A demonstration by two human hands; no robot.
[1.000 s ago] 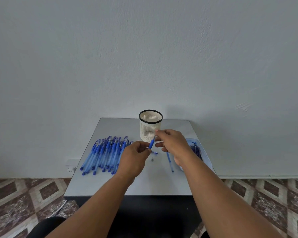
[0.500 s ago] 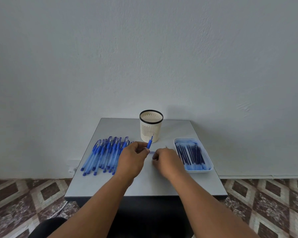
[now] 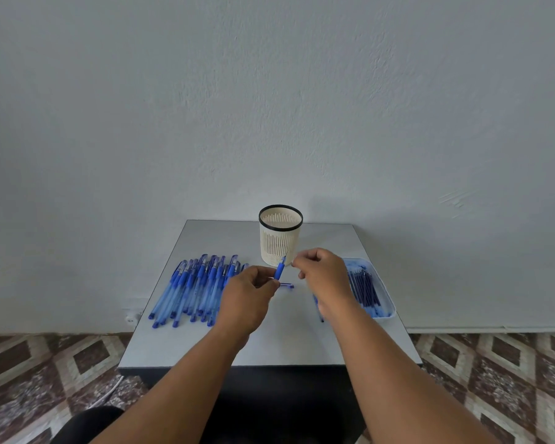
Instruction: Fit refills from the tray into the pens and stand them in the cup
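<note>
Our left hand [image 3: 249, 298] pinches a pen [image 3: 280, 268], tip tilted up toward the cup [image 3: 280, 235]. Our right hand [image 3: 322, 275] hovers beside it, fingers curled; whether they pinch anything we cannot tell.

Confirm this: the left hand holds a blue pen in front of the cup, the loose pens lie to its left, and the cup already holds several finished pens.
Not quite. The head view shows the cup holding no pens. The left hand does hold the blue pen in front of it, with the loose pens to its left.
</note>
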